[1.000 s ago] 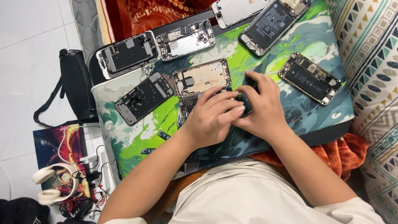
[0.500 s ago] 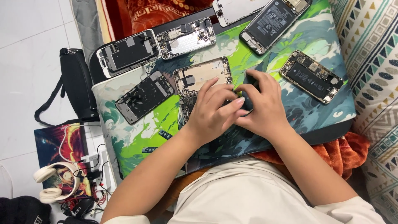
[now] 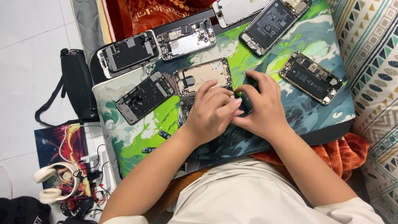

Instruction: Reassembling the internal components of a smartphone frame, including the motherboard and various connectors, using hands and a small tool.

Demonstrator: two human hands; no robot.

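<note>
Seen from above, a person sits with a large green, white and blue painted desk mat [image 3: 315,37] across their lap. Both bare hands meet near the middle of the mat.

The left hand [image 3: 211,112] lies palm down, fingers curled, resting over the lower end of an opened phone with its circuit parts exposed [image 3: 186,108]. Its fingertips touch a small dark object [image 3: 246,104] held between the 2 hands.

The right hand [image 3: 261,108] is closed loosely around that small dark object, thumb and fingers wrapped about it. What the object is cannot be told, since the fingers hide most of it. It sits just right of the opened phone, at the centre of the mat.

Directly above the hands lies a gold-coloured phone back shell [image 3: 202,75], empty inside. To its left lies a dark disassembled phone body [image 3: 144,98], tilted. Above these, at the mat's top edge, are 2 more opened phones side by side: a black-framed one [image 3: 128,53] and a silver one [image 3: 185,38].

To the right of the hands, well apart, lies an opened phone with a black battery [image 3: 311,77]. A larger opened phone with a black battery [image 3: 274,21] lies at the top, beside a white phone back [image 3: 237,10].

On the white tiled floor at left are a black strapped bag [image 3: 75,87] and cream headphones [image 3: 54,183].
</note>
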